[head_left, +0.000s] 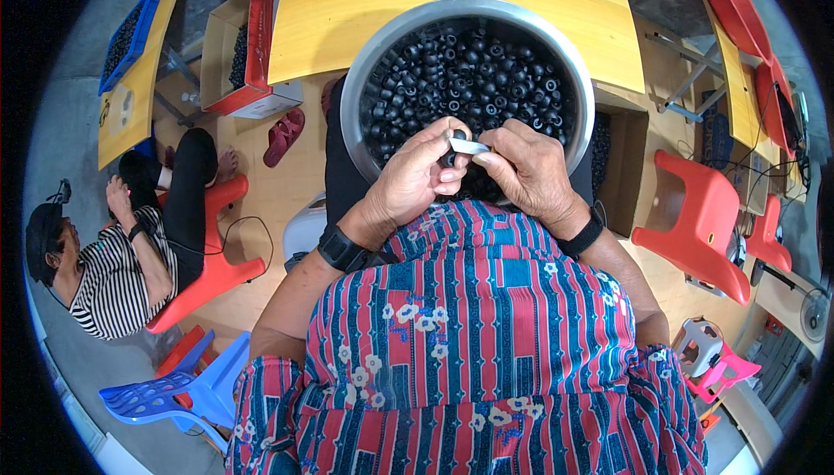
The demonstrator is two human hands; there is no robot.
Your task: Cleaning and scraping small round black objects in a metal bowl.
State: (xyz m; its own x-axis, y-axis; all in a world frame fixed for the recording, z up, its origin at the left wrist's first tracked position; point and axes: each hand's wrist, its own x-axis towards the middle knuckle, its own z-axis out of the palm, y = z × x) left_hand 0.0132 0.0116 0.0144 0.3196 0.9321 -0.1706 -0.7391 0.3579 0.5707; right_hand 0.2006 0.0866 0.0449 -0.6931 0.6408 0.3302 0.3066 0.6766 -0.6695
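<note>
A large metal basin [351, 101] full of small black rounded plastic pieces [465, 75], many with a hole in the end, sits before me. Over its near rim, my left hand [415, 169] pinches one black piece [449, 159] between thumb and fingers. My right hand [532, 171] grips a small flat silvery blade [469, 146], its handle hidden in the closed fingers. That blade lies across the held piece, seemingly touching it. Both wrists wear dark bands.
A yellow table [330, 23] stands beyond the basin. An open carton [239, 58] and red slippers [283, 136] lie left of it. Another person [130, 258] sits at the left, near a blue tray [130, 40]. Red stools [695, 214] are at the right, a blue chair [174, 388] lower left.
</note>
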